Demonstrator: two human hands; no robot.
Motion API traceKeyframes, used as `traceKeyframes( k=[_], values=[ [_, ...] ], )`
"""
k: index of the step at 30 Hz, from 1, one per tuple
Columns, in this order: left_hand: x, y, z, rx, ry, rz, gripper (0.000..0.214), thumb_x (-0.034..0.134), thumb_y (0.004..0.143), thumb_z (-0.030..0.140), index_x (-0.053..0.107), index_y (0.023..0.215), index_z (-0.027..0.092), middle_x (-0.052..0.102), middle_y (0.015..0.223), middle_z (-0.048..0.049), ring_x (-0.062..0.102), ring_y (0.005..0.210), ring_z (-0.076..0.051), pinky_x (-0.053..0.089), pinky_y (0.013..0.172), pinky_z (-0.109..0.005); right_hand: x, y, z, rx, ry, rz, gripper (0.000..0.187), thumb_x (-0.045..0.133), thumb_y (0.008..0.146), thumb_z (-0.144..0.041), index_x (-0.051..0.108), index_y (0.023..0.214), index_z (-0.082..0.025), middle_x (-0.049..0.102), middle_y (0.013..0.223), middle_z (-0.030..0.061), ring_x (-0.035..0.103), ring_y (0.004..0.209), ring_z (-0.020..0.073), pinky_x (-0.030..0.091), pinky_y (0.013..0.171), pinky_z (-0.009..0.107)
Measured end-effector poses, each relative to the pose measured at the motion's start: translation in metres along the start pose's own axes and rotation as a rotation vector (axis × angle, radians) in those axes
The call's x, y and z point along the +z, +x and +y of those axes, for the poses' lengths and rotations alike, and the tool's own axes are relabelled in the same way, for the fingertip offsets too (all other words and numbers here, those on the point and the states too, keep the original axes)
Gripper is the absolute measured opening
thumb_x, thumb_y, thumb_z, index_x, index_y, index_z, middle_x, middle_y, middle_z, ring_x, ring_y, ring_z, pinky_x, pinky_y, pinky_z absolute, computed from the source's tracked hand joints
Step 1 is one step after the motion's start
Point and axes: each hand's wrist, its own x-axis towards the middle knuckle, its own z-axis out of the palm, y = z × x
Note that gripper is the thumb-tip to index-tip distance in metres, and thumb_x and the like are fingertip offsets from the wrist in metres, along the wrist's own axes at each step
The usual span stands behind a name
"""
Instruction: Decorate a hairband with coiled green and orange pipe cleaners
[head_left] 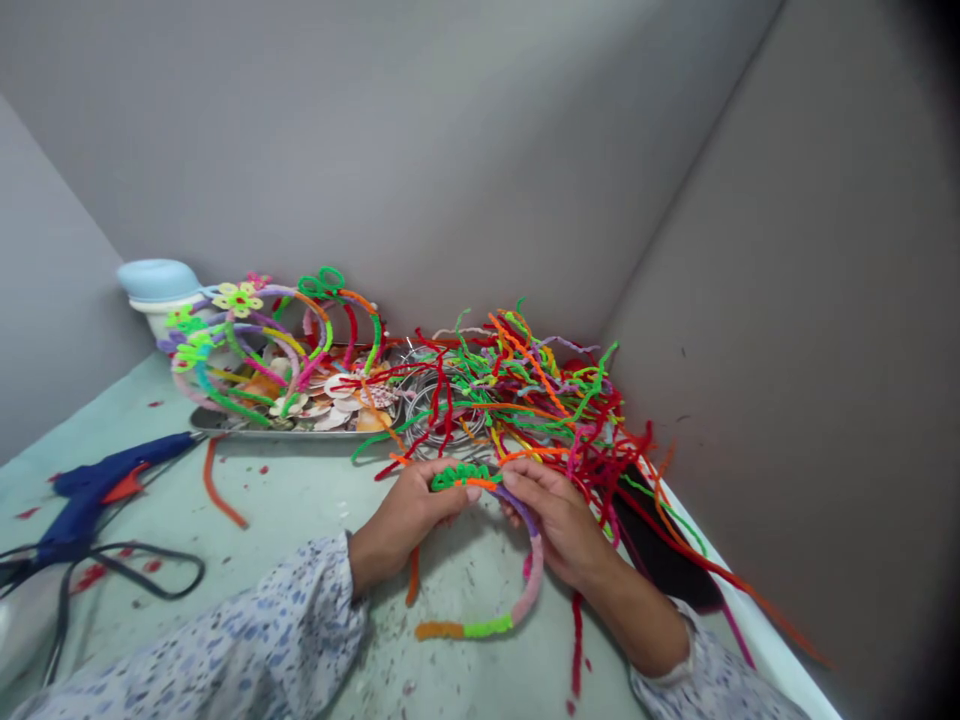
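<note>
Because the curved headband wrapped in multicoloured pipe cleaners [531,582] seemingly needs steadying, the left hand [409,515] and right hand [559,525] each pinch its top, by a green zigzag pipe cleaner [459,474], above the pale table [300,500]; tangled loose pipe cleaners [540,390] lie behind.

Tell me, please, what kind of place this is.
Likely a craft workstation: a heap of pipe cleaners, a blue glue gun, and a tray of decorated headbands on a table between grey partitions.

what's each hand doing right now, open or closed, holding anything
Left hand: closed on the top of the headband, at the green pipe cleaner.
Right hand: closed on the same headband's right side.
</note>
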Motion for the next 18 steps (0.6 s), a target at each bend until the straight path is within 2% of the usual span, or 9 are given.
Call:
traceKeyframes(
  k=[6, 18],
  values=[
    [0.000, -0.002, 0.004, -0.019, 0.013, -0.015, 0.017, 0.063, 0.073, 0.031, 0.059, 0.068, 0.015, 0.039, 0.048, 0.0058, 0.027, 0.043, -0.007, 0.016, 0.043, -0.024, 0.002, -0.001, -0.001, -0.001, -0.006, -0.017, 0.021, 0.069, 0.071, -0.033, 0.063, 0.081, -0.016, 0.053, 0.062, -0.0036, 0.046, 0.053, 0.0077, 0.034, 0.050, 0.020],
    [0.001, -0.002, 0.004, -0.035, 0.035, -0.005, 0.016, 0.062, 0.071, 0.030, 0.057, 0.066, 0.015, 0.035, 0.046, 0.0077, 0.024, 0.041, -0.006, 0.016, 0.042, -0.024, -0.005, 0.000, -0.013, -0.057, -0.316, -0.064, 0.020, 0.064, 0.074, -0.032, 0.063, 0.086, -0.017, 0.061, 0.064, -0.0019, 0.057, 0.055, 0.0111, 0.040, 0.050, 0.022]
  ],
)
